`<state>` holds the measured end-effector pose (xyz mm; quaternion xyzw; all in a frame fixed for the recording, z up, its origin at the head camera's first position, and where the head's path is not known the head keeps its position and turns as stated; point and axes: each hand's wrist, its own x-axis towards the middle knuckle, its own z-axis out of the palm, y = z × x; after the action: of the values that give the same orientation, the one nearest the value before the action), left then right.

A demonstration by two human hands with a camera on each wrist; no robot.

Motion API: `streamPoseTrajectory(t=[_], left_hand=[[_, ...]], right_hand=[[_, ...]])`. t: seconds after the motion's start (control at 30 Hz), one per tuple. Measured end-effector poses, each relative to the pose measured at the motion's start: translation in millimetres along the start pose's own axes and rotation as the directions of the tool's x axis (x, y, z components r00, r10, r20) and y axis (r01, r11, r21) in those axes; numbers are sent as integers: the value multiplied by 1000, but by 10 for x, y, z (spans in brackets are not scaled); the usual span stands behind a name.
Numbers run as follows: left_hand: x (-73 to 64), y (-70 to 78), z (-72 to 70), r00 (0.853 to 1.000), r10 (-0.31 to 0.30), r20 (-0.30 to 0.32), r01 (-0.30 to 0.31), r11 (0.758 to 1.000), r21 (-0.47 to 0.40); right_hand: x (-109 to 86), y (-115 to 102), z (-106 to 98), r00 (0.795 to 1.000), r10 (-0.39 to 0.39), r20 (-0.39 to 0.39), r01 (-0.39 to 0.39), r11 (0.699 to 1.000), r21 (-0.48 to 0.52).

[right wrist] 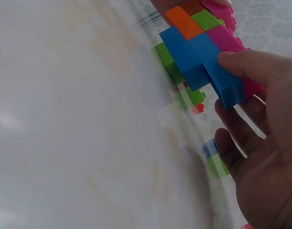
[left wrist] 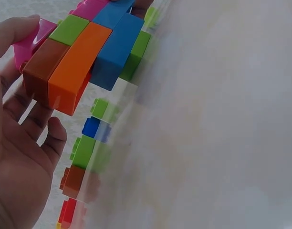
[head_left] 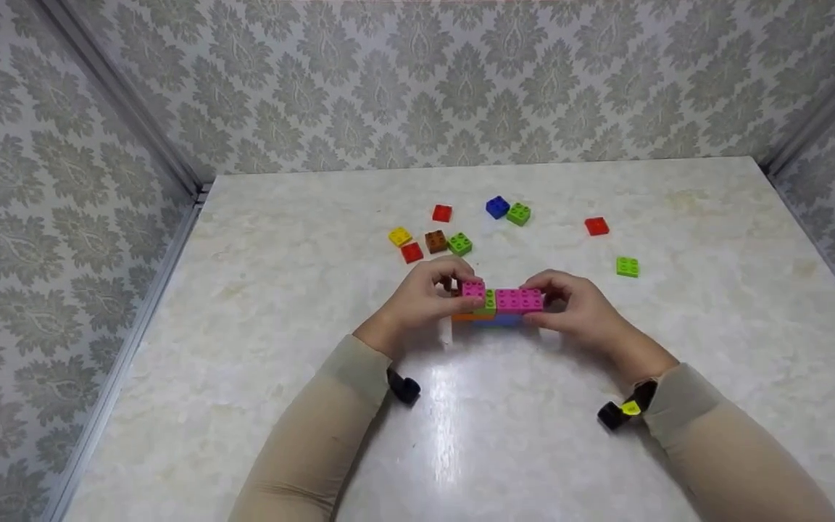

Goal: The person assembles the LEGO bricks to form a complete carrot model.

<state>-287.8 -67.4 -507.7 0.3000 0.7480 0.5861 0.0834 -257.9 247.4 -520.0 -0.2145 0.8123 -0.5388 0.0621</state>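
Both hands hold a stepped stack of toy building bricks in the middle of the table. My left hand (head_left: 417, 301) has its thumb on a small pink brick (head_left: 473, 288) at the stack's top left, fingers behind. Beneath it are a brown brick (left wrist: 43, 67) and an orange brick (left wrist: 79, 62). A light green brick (head_left: 490, 301) sits between the small pink brick and the long pink bricks (head_left: 519, 299). At the right end my right hand (head_left: 588, 312) grips the stack, its thumb against the upper blue brick (right wrist: 213, 59). Lower down are another blue brick (right wrist: 184, 59) and a green brick (right wrist: 168, 63).
Loose bricks lie behind the stack: yellow (head_left: 400, 236), red (head_left: 412, 252), brown (head_left: 435, 241), green (head_left: 459, 243), another red (head_left: 442, 213), blue (head_left: 498, 207) and another green (head_left: 518, 214). Farther right are a red brick (head_left: 596, 226) and a green brick (head_left: 627, 267). Patterned walls surround the table (head_left: 280, 239).
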Motion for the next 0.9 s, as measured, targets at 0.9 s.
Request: streamPoseTrajectory(t=[0.9], left_hand=[[-17,94,-25,996,-76,40,74,997,38]], right_hand=[[83,-48,-22,1000,5,-5,-5,1000,13]])
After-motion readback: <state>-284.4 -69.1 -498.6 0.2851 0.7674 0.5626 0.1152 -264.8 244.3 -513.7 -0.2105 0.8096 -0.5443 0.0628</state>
